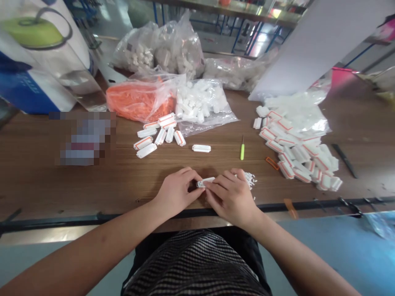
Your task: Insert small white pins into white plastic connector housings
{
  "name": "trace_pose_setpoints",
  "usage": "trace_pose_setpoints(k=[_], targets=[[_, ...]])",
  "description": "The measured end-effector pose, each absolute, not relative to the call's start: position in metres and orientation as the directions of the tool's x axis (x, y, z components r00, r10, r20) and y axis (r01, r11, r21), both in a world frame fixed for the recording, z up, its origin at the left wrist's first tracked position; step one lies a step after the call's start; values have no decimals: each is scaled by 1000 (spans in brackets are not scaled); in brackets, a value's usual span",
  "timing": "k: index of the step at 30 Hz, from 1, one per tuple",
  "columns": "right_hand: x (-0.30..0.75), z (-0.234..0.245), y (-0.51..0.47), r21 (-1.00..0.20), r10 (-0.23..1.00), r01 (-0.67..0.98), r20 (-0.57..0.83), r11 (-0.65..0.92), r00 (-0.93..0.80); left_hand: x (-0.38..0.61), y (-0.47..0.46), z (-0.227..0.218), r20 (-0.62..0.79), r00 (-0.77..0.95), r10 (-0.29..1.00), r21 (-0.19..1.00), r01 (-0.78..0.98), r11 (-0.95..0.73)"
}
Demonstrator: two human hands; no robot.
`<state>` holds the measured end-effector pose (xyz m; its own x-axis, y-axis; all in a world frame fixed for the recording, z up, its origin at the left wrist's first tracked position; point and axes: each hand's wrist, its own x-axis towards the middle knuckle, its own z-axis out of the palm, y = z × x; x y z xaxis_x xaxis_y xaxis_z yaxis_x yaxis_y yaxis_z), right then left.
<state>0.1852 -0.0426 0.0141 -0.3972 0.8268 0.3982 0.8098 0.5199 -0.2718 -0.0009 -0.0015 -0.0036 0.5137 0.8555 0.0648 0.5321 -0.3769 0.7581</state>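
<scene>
Between my two hands, near the table's front edge, is a small white plastic casing point(205, 182). My left hand point(177, 190) pinches its left end between thumb and fingers. The fingers of my right hand point(233, 195) close on its right end and cover part of it. Beside my right hand lies a scatter of tiny white pieces point(250, 179), partly hidden by the hand. A single white casing point(201, 148) rests farther back. To its right is a small screwdriver point(242, 151) with a green handle.
Several white casings with orange edging point(143, 142) lie at left, below a bag of orange parts point(140, 100) and a bag of white parts point(200, 100). A larger casing pile point(296, 152) stands right, with an orange frame point(272, 163) and a black stick point(345, 160) beside it.
</scene>
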Motion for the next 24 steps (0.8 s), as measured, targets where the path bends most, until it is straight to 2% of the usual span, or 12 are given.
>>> trace_pose_setpoints(k=[3,7,11,15,24], targets=[[221,15,-43,-433,928,852,342,294,-146,-2,0,-4,76,527,846,735,544,-405],[284,14,-48,-397,967,911,171,-109,190,-2,1,-4,89,536,840,729,539,-421],[307,10,-53,-504,992,861,62,-61,106,-2,1,-5,104,534,839,728,533,-430],[302,9,-55,-453,994,890,56,-61,96,-2,1,-5,111,530,840,742,519,-425],[311,15,-63,-455,969,857,-68,-241,237,-2,1,-4,133,532,836,717,530,-452]])
